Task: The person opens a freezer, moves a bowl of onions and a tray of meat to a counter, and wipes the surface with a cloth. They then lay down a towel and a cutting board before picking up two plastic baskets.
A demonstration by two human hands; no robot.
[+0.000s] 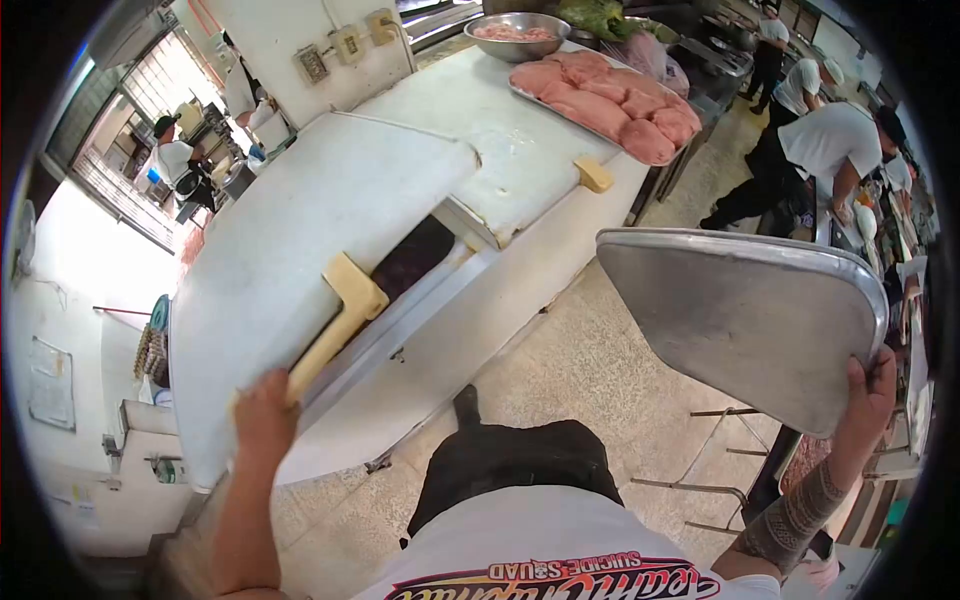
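Observation:
My left hand (265, 410) grips the cream handle (335, 335) of a white chest freezer's lid (320, 230). The lid is lifted a little, and a dark gap (415, 258) shows beneath it. My right hand (868, 395) holds an empty metal tray (740, 315) by its lower right corner, tilted up at my right side. A second lid (500, 130) of the freezer lies shut farther along, with its own cream handle (594, 174).
A metal tray of raw pink meat pieces (610, 100) and a steel bowl (517, 35) sit on the far end of the freezer. Several people in white shirts work at the upper right (820, 150). Another person stands beyond a window (175, 160). A metal rack (730, 470) stands to my right.

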